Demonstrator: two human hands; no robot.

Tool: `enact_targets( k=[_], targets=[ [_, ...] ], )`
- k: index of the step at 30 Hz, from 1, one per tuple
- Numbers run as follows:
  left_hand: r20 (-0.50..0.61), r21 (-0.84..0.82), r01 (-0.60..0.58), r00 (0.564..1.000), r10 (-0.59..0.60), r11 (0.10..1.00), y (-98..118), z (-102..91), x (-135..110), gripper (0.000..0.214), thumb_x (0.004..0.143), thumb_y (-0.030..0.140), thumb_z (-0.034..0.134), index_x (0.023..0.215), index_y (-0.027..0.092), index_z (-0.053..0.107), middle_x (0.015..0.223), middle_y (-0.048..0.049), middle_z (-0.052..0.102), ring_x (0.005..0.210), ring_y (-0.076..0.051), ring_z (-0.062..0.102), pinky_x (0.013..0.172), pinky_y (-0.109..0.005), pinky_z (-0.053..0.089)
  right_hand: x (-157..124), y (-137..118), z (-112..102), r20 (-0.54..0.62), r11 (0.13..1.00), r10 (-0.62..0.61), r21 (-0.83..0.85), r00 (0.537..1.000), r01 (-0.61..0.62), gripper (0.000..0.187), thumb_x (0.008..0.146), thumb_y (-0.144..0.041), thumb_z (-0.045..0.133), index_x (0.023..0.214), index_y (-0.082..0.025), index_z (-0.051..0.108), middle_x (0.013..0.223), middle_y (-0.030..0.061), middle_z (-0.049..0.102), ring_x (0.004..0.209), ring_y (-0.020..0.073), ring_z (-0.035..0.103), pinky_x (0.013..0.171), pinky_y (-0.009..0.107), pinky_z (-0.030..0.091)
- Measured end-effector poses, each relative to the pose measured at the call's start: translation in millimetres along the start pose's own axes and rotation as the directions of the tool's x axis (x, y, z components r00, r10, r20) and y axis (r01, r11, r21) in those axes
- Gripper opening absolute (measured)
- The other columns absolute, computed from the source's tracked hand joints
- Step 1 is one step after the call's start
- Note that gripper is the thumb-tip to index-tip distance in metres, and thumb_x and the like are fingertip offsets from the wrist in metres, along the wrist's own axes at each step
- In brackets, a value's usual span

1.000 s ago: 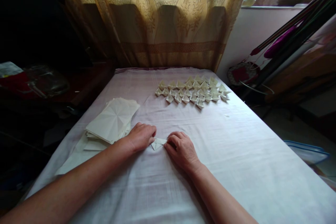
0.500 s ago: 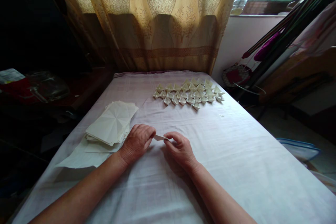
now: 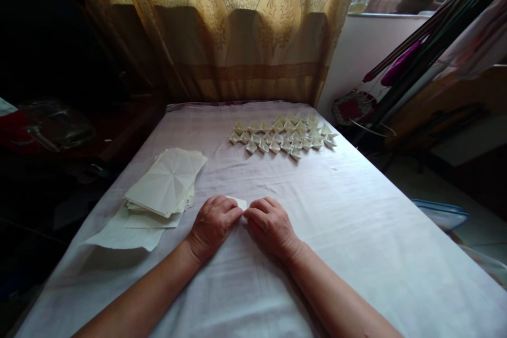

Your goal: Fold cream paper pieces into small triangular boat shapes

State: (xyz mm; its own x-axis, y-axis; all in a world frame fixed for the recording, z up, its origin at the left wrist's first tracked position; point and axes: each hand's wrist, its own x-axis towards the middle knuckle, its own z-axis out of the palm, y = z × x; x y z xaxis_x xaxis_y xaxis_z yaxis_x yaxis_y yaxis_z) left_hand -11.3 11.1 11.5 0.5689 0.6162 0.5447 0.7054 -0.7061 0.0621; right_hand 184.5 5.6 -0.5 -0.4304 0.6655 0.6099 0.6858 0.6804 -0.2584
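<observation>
A small folded piece of white paper point(image 3: 238, 203) shows between my two hands, near the middle of the table; most of it is hidden behind my fingers. My left hand point(image 3: 216, 220) pinches it from the left, thumb and fingers pressed together. From the right, my right hand point(image 3: 271, 223) pinches its edge, and the fingertips of both hands almost meet. Left of my left hand lies a stack of creased square papers point(image 3: 164, 182) on a larger loose sheet point(image 3: 122, 232). Several small folded paper pieces point(image 3: 275, 140) stand in rows farther back.
A pale cloth point(image 3: 356, 253) covers the table, with a tiny paper scrap point(image 3: 332, 168) at right. A yellow patterned curtain point(image 3: 245, 37) hangs behind. Dark poles with hanging things point(image 3: 431, 47) lean at right; a blue-rimmed plastic container point(image 3: 441, 214) is below the right edge.
My hands have drawn together and rolled inward around the folded paper, which now shows behind the fingertips. The view has shifted slightly; the stack and the folded pieces lie as before.
</observation>
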Motion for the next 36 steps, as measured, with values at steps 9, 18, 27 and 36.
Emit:
enact_targets(
  k=[9,18,27,36],
  targets=[
    [0.193,-0.134,-0.009,0.981,0.035,0.991,-4.8,-7.7,-26.2,0.027,0.097,0.02,0.051,0.118,0.024,0.066,0.117,-0.0067,0.07,0.109,-0.021,0.062,0.095,-0.038,0.048,-2.8,7.3,3.3,0.178,0.988,0.033,0.145,0.983,-0.06,0.01,0.09,-0.018,0.065,0.094,-0.024,0.072,0.09,0.0033,0.072,0.082,0.0177,0.061,0.078,0.031,0.046],
    [0.237,-0.018,-0.08,0.968,0.082,0.997,-0.5,-8.5,-31.6,0.032,0.094,0.012,0.05,0.119,0.025,0.065,0.128,-0.0091,0.066,0.117,-0.025,0.058,0.102,-0.045,0.044,-2.9,12.1,-0.6,0.251,0.974,0.044,0.206,0.967,-0.098,0.013,0.094,-0.024,0.062,0.094,-0.025,0.074,0.092,0.0039,0.072,0.085,0.017,0.063,0.081,0.032,0.049],
    [0.172,-0.167,0.006,0.985,0.023,0.986,-0.4,-3.0,-40.4,0.036,0.096,0.011,0.044,0.126,0.021,0.063,0.122,-0.0076,0.068,0.114,-0.02,0.06,0.104,-0.04,0.047,1.4,11.4,0.8,0.263,0.973,0.065,0.199,0.963,-0.12,0.012,0.094,-0.024,0.062,0.089,-0.023,0.072,0.089,0.0032,0.07,0.083,0.0171,0.06,0.079,0.032,0.046],
    [0.223,-0.16,-0.022,0.973,0.058,0.987,-1.5,-11.8,-36.7,0.037,0.097,0.011,0.041,0.125,0.024,0.063,0.123,-0.0054,0.068,0.118,-0.021,0.058,0.105,-0.042,0.045,5.7,-0.6,2.1,0.307,0.955,0.213,0.134,0.928,-0.264,0.006,0.087,-0.017,0.067,0.084,-0.022,0.069,0.088,0.0021,0.067,0.084,0.0176,0.059,0.079,0.032,0.043]
  ],
)
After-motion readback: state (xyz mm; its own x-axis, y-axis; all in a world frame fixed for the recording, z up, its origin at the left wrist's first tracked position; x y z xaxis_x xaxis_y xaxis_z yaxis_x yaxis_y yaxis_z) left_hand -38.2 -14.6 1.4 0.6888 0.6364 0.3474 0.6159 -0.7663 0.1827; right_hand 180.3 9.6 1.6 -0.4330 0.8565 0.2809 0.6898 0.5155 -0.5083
